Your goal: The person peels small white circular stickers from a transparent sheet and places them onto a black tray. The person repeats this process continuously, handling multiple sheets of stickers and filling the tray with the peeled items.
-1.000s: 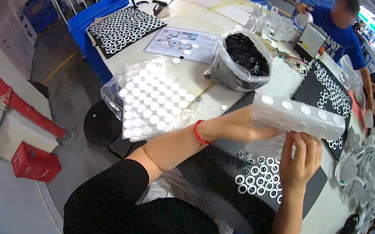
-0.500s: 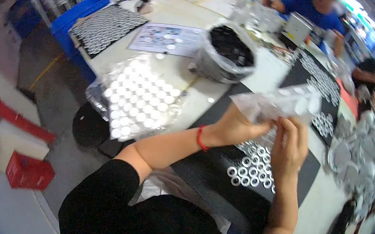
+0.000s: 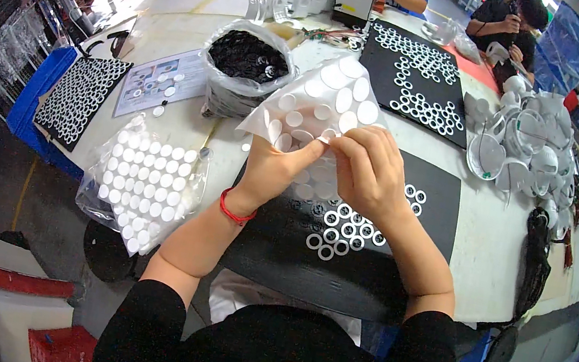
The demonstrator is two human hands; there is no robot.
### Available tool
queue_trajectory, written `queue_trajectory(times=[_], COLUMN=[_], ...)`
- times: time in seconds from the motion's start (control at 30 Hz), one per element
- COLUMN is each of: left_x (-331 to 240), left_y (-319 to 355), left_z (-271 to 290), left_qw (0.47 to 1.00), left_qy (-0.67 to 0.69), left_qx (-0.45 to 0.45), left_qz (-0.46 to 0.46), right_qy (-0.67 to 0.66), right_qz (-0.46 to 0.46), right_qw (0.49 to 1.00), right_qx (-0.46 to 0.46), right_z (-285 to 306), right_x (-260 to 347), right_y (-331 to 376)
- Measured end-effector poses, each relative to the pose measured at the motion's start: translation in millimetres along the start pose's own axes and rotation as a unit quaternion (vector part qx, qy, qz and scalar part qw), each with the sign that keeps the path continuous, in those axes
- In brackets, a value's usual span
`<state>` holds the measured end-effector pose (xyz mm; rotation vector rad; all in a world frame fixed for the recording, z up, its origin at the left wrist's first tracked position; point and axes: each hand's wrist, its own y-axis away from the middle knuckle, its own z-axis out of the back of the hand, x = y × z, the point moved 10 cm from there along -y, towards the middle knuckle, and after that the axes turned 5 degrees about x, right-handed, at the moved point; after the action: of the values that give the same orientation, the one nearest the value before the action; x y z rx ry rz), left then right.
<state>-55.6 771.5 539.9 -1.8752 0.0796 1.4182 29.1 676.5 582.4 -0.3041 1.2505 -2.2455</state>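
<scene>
both my hands have come in close over the near black mat [image 3: 337, 264], left hand [image 3: 272, 171] gripping the clear sheet of white round stickers [image 3: 316, 109], right hand [image 3: 370, 171] fingertips pinching one sticker at its near edge, peel apparently starting.

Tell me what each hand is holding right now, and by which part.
Both hands hold one clear sheet of white round stickers. The left hand pinches its lower edge; the right hand's fingertips pinch at a sticker on that same edge.
</scene>
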Motion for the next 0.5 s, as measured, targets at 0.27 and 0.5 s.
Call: queue_trajectory(times=[0.27,0.5], left_x=[13.4,30.1], left_y=[-0.1,-3.1], left_z=[14.6,66.5], left_qw=[0.991,0.968], left_qy=[0.098,0.146], left_qx=[-0.077,-0.201], left_qz=[0.049,0.026], right_qy=[-0.122,-0.453], right_qz=[-0.028,-0.257], right_qw=[0.990,0.853], right_qx=[0.065,0.014], right_z=[3.1,22.9], right_x=[-12.5,-94.8], right_y=[-7.8,9.3])
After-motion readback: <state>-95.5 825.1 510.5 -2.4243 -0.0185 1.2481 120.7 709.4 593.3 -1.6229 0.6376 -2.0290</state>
